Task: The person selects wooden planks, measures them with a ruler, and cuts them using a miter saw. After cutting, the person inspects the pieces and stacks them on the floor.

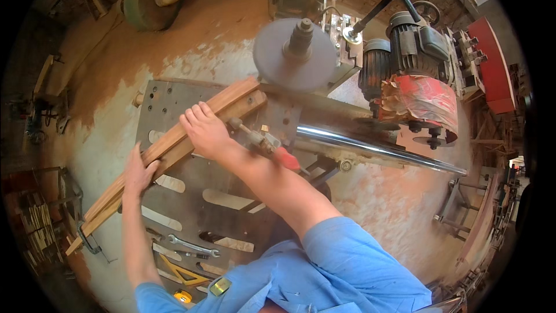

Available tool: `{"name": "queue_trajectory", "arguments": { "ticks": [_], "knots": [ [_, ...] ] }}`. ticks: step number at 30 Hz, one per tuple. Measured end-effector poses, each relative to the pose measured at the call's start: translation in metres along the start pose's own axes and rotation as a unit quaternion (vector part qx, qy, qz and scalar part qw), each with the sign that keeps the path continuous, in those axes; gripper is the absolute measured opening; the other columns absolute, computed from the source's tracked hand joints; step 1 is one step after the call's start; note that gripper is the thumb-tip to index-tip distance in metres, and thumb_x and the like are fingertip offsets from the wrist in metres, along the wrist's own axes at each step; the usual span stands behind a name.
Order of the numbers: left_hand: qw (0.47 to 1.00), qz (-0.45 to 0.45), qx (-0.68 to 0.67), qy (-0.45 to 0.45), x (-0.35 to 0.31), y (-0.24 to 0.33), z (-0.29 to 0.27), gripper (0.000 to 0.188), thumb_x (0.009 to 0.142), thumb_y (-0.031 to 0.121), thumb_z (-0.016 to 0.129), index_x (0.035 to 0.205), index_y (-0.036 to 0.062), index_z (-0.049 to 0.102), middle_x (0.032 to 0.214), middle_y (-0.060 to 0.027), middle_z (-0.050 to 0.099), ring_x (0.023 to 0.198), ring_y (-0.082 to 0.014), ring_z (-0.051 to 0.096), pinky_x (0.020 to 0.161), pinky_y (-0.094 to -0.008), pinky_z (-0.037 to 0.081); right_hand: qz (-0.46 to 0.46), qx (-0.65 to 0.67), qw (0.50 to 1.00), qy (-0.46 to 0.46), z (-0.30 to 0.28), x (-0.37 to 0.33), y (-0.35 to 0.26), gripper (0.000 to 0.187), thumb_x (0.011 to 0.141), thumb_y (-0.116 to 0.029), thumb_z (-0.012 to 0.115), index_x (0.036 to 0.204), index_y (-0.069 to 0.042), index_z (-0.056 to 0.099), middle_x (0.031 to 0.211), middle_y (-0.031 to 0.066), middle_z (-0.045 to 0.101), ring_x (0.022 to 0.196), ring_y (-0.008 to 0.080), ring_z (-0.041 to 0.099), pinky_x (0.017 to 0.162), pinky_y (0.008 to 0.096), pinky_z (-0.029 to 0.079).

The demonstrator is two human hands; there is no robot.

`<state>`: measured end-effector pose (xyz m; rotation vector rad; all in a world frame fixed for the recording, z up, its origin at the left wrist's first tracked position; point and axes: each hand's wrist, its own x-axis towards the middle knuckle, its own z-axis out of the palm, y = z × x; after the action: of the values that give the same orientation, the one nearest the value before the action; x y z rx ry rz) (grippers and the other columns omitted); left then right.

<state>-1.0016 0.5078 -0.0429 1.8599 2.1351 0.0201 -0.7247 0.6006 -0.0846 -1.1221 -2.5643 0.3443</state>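
Note:
A long reddish-brown wooden strip (174,141) lies slantwise along a second wooden board (179,153). My left hand (139,173) grips the strip near its middle, thumb on the near side and fingers on the far side. Farther up, my right hand (204,130) is closed over the strip, fingers curled across its top. The strip's far end is close to the rim of a smooth-looking, blurred grey disc (269,64) on an upright threaded shaft; whether they touch I cannot tell. A toggle clamp with a red handle (286,159) sits beside my right forearm.
Beneath is a slotted metal table (200,174). A wrench (194,246), a yellow set square (184,272) and a tape measure (183,296) lie near my body. Motors (420,40) and a shiny steel bar (376,148) are at right. Sawdust covers the floor (214,8).

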Motion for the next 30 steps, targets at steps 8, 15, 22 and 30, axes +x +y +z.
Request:
{"name": "queue_trajectory", "arguments": {
  "ticks": [8, 15, 22, 30],
  "knots": [
    [0.999, 0.014, 0.038, 0.026, -0.033, -0.114, -0.016, 0.049, 0.077, 0.032, 0.079, 0.107, 0.0002, 0.059, 0.103, -0.0218, 0.062, 0.1, -0.0425, 0.058, 0.087, -0.0491, 0.047, -0.004, -0.02, 1.0, -0.006, -0.009, 0.015, -0.045, 0.074, 0.077, -0.039, 0.077, 0.133, 0.002, 0.049, 0.127, 0.0164, 0.054, 0.131, 0.0332, 0.045, 0.122, 0.0477, 0.024],
    [1.0, 0.008, 0.021, 0.021, -0.044, -0.149, -0.044, 0.05, 0.075, 0.039, 0.079, 0.106, 0.0036, 0.063, 0.098, -0.0193, 0.066, 0.093, -0.0406, 0.063, 0.082, -0.0484, 0.05, 0.03, 0.036, 0.999, 0.001, -0.012, 0.032, -0.086, 0.09, 0.07, -0.054, 0.081, 0.131, 0.004, 0.05, 0.122, 0.0167, 0.053, 0.126, 0.0334, 0.046, 0.121, 0.0469, 0.025],
    [0.995, -0.03, 0.088, 0.021, -0.071, -0.147, -0.147, 0.06, 0.077, 0.057, 0.073, 0.102, 0.0029, 0.065, 0.097, -0.0218, 0.068, 0.092, -0.0427, 0.065, 0.083, -0.0492, 0.051, -0.018, 0.107, 0.984, 0.144, -0.05, 0.042, -0.135, 0.073, 0.078, -0.039, 0.08, 0.131, 0.001, 0.051, 0.127, 0.0171, 0.055, 0.131, 0.0373, 0.044, 0.116, 0.0498, 0.033],
    [0.989, -0.13, 0.063, 0.009, -0.223, -0.133, -0.195, 0.062, 0.092, 0.059, 0.056, 0.098, -0.0019, 0.063, 0.086, -0.027, 0.065, 0.082, -0.0447, 0.065, 0.073, -0.0513, 0.05, 0.209, 0.384, 0.885, -0.161, -0.094, -0.203, -0.166, 0.027, 0.093, -0.03, 0.068, 0.096, -0.003, 0.067, 0.093, 0.0183, 0.066, 0.083, 0.0375, 0.065, 0.071, 0.0438, 0.052]
  ]
}}
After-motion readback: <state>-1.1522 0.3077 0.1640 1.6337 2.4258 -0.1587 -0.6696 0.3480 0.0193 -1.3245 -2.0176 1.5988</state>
